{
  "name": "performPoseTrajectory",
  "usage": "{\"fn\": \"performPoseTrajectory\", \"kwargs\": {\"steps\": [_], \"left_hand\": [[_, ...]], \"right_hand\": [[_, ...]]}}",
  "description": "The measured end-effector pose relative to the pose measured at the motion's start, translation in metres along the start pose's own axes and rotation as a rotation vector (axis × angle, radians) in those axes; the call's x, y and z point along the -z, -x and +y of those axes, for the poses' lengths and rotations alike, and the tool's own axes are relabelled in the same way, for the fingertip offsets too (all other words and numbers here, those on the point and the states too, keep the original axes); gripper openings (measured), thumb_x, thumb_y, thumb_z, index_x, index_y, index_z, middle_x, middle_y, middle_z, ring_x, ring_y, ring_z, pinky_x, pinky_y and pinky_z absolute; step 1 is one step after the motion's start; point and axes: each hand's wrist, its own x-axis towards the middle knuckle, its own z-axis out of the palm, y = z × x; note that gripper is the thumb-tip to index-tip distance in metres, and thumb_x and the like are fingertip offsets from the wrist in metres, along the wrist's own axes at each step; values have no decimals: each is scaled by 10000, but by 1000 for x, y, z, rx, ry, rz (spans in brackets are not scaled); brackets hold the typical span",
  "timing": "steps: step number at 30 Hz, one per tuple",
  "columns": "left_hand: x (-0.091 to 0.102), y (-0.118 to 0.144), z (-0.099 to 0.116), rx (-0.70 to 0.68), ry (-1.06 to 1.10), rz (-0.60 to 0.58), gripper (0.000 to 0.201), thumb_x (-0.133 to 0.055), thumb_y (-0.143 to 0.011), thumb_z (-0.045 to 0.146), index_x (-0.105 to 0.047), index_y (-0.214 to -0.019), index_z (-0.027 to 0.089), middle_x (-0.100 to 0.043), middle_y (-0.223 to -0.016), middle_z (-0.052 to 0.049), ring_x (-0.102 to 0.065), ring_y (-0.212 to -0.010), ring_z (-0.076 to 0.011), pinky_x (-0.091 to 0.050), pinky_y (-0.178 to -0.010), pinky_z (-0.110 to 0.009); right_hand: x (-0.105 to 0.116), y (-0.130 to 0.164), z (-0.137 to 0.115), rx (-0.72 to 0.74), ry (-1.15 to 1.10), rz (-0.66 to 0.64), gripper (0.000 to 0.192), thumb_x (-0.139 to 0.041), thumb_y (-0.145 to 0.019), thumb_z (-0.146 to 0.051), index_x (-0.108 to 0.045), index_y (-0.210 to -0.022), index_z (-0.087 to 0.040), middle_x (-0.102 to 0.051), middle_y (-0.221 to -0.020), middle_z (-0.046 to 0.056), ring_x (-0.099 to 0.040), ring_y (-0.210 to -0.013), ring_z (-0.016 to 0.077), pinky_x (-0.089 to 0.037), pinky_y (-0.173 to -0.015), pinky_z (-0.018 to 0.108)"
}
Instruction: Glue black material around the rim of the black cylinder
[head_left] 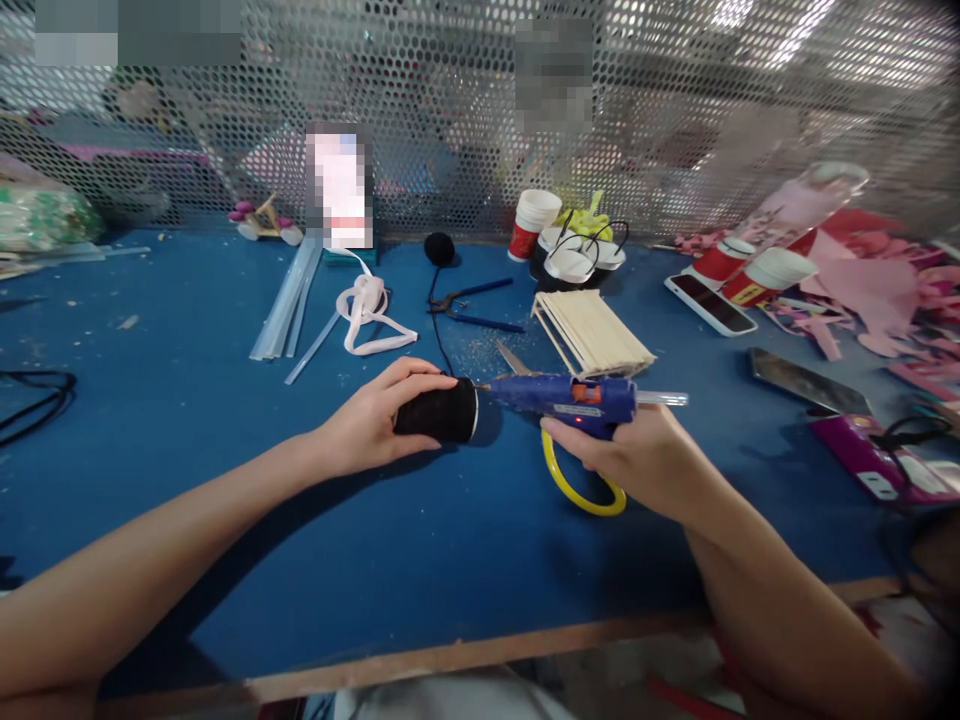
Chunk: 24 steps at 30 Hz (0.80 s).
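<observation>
My left hand point(386, 412) is wrapped round a cup covered in black cord point(439, 410), which lies on its side with its white rim facing right. A black cord runs from near the cup back to a black ball of yarn point(439, 249). In my right hand point(626, 450) is a blue hot glue gun point(559, 396), its nozzle at the cup's rim and a clear glue stick jutting from its back end. Whether the nozzle touches the rim I cannot tell. Yellow-handled scissors point(581, 495) lie beneath the gun, partly hidden by it.
Behind the cup lie blue-handled pliers point(480, 305), white ribbon point(367, 310) and glue sticks point(289, 300). A stick-built piece point(596, 330) is behind the gun. Paper cups point(534, 222), phones point(711, 303) and pink scraps point(862, 285) sit back right. A perforated metal screen point(450, 120) borders the table.
</observation>
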Motion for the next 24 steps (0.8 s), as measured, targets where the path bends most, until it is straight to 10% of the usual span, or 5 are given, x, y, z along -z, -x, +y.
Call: {"fn": "performPoseTrajectory", "kwargs": {"steps": [11,24], "left_hand": [[-1,1,0,-1,-1,10,539,-667,-758,268,-437,-1242,216,-450,-1219,-106,-465,-1153,-223,-415,-987,-398],[0,1,1,10,12,8,540,-667,-752,267,-439,-1240,224,-456,-1217,-105,-473,-1150,-239,-418,-983,-425]], "right_hand": [[0,3,0,173,160,92,178,-534,-786,-157,-699,-831,-207,-604,-577,23,-547,-549,147,-397,-523,260],[6,2,-8,-14,-80,28,287,-447,-839,-324,-701,-761,-216,-602,-553,26,-546,-514,151,-440,-531,280]]}}
